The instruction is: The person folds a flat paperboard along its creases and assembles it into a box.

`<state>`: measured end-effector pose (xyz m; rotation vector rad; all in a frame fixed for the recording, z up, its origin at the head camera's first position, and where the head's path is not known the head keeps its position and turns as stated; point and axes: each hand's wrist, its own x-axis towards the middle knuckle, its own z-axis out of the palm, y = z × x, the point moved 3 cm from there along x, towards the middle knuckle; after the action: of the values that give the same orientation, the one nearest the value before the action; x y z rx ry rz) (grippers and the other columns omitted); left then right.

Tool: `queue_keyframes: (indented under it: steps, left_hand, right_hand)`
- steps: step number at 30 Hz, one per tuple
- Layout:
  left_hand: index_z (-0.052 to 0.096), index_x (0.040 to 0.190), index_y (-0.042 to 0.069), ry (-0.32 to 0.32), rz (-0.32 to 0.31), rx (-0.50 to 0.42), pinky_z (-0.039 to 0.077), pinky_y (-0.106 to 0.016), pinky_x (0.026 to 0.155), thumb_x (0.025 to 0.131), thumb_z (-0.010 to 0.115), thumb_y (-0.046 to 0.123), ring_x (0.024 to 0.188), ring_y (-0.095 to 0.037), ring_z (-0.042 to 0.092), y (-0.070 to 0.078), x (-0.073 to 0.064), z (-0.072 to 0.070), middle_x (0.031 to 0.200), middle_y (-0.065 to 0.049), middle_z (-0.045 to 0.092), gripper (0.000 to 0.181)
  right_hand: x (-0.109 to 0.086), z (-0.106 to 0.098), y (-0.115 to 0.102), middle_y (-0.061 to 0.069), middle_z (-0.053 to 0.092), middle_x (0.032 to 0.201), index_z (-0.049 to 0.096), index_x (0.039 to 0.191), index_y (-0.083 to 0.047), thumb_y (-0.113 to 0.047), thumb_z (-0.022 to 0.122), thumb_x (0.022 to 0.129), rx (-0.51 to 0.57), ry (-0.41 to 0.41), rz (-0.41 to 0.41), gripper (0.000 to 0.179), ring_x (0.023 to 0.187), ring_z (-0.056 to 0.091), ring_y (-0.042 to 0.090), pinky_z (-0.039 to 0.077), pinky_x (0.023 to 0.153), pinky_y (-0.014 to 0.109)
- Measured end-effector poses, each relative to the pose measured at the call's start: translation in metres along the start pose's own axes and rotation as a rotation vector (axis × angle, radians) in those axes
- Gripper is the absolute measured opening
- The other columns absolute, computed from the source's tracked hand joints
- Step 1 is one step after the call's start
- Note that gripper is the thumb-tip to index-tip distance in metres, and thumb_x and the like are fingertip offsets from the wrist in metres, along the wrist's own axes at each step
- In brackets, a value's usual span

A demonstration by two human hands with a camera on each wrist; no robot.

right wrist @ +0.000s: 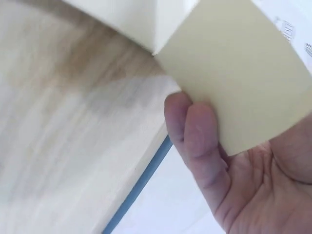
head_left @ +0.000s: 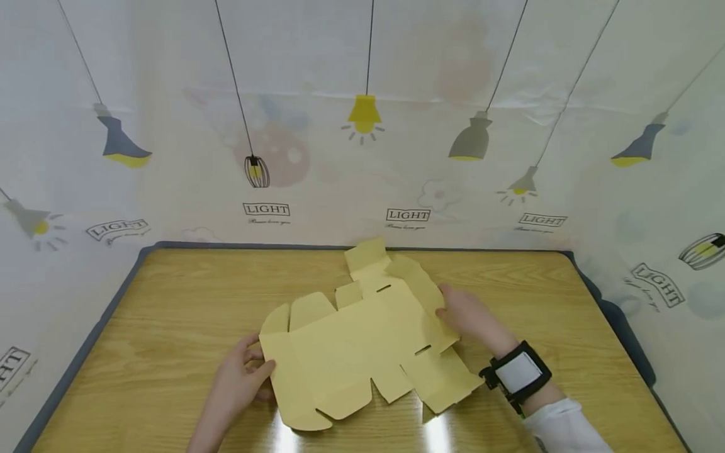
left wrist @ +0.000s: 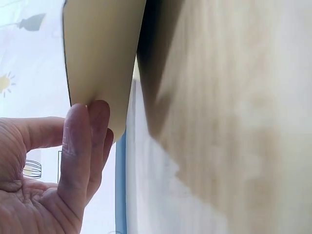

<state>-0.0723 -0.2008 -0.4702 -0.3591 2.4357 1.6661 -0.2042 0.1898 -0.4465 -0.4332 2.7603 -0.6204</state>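
A flat, unfolded yellow cardboard box blank (head_left: 345, 346), with flaps and two slots, is held above the wooden table between both hands. At its left edge my left hand (head_left: 238, 377) pinches the card, thumb on top and fingers beneath. The left wrist view shows those fingers against the underside of the card (left wrist: 102, 53). My right hand (head_left: 467, 311) grips the flap along the right side. Up close in the right wrist view, fingertips (right wrist: 201, 129) press on a pale flap (right wrist: 243, 73). Some flaps on the right are bent out of the flat.
The wooden table (head_left: 170, 296) has a dark grey edge (head_left: 340, 246). Behind it hangs a white curtain (head_left: 317, 145) printed with lamps and the word LIGHT. On the right wrist sits a black strap with a white-faced device (head_left: 519, 372).
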Motion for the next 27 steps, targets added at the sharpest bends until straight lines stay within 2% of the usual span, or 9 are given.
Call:
queue_keyframes:
  steps: [5, 9, 13, 15, 17, 21, 25, 27]
  left_hand:
    - [0.036, 0.153, -0.006, 0.018, -0.034, -0.039, 0.063, -0.039, 0.06, 0.099, 0.066, 0.005, 0.101, -0.035, 0.069, -0.004, -0.008, 0.0, 0.127, -0.029, 0.062, 0.063]
    - [0.044, 0.148, -0.007, 0.029, -0.008, -0.008, 0.063, -0.038, 0.059, 0.1, 0.065, 0.006, 0.105, -0.04, 0.069, -0.006, -0.009, -0.007, 0.125, -0.027, 0.062, 0.055]
    - [0.047, 0.144, -0.013, 0.043, 0.056, 0.17, 0.063, -0.042, 0.066, 0.102, 0.065, 0.013, 0.107, -0.043, 0.069, -0.001, -0.006, -0.018, 0.126, -0.029, 0.063, 0.053]
    - [0.045, 0.146, -0.013, 0.042, 0.076, 0.266, 0.062, -0.047, 0.076, 0.103, 0.064, 0.019, 0.111, -0.045, 0.067, 0.004, -0.003, -0.023, 0.134, -0.031, 0.06, 0.057]
    - [0.043, 0.148, -0.012, 0.037, 0.095, 0.343, 0.059, -0.053, 0.087, 0.104, 0.063, 0.023, 0.115, -0.047, 0.064, 0.011, 0.002, -0.027, 0.141, -0.032, 0.055, 0.06]
    - [0.039, 0.152, -0.009, 0.002, 0.132, 0.393, 0.053, -0.06, 0.096, 0.106, 0.061, 0.028, 0.124, -0.048, 0.058, 0.022, 0.015, -0.028, 0.149, -0.031, 0.048, 0.063]
    - [0.043, 0.15, -0.01, -0.04, 0.176, 0.411, 0.051, -0.061, 0.098, 0.106, 0.06, 0.026, 0.123, -0.049, 0.058, 0.028, 0.027, -0.021, 0.144, -0.033, 0.052, 0.059]
    - [0.046, 0.148, -0.01, -0.046, 0.183, 0.417, 0.052, -0.061, 0.097, 0.105, 0.06, 0.024, 0.12, -0.05, 0.059, 0.027, 0.031, -0.017, 0.141, -0.034, 0.054, 0.056]
  right_hand:
    - [0.013, -0.006, 0.0, 0.021, 0.068, 0.105, 0.053, 0.127, 0.015, -0.002, 0.066, 0.097, -0.024, -0.018, -0.01, 0.037, 0.086, 0.064, 0.026, 0.058, 0.076, 0.044]
    - [0.014, -0.006, -0.001, 0.025, 0.067, 0.111, 0.051, 0.131, 0.017, -0.004, 0.066, 0.098, -0.009, -0.033, -0.005, 0.042, 0.094, 0.066, 0.031, 0.058, 0.081, 0.047]
    - [0.005, -0.006, 0.0, 0.034, 0.061, 0.128, 0.044, 0.141, 0.019, -0.014, 0.068, 0.1, 0.015, -0.024, 0.001, 0.058, 0.113, 0.063, 0.044, 0.054, 0.094, 0.055]
    - [-0.006, -0.009, 0.004, 0.037, 0.058, 0.131, 0.041, 0.142, 0.02, -0.021, 0.069, 0.1, 0.033, -0.017, 0.014, 0.065, 0.118, 0.06, 0.048, 0.053, 0.096, 0.058]
    - [-0.02, -0.01, 0.009, 0.036, 0.06, 0.128, 0.041, 0.144, 0.019, -0.026, 0.069, 0.1, 0.066, -0.01, 0.036, 0.068, 0.115, 0.062, 0.047, 0.055, 0.092, 0.057]
    - [-0.052, -0.01, 0.016, 0.025, 0.066, 0.114, 0.039, 0.146, 0.017, -0.037, 0.069, 0.1, 0.125, 0.001, 0.098, 0.077, 0.098, 0.066, 0.035, 0.059, 0.077, 0.048]
    - [-0.082, -0.005, 0.019, 0.009, 0.068, 0.099, 0.042, 0.145, 0.017, -0.043, 0.069, 0.099, 0.19, 0.011, 0.165, 0.08, 0.079, 0.063, 0.019, 0.055, 0.064, 0.036]
    - [-0.092, 0.001, 0.018, 0.005, 0.067, 0.095, 0.044, 0.144, 0.017, -0.041, 0.069, 0.099, 0.233, 0.001, 0.174, 0.078, 0.072, 0.061, 0.015, 0.053, 0.06, 0.032]
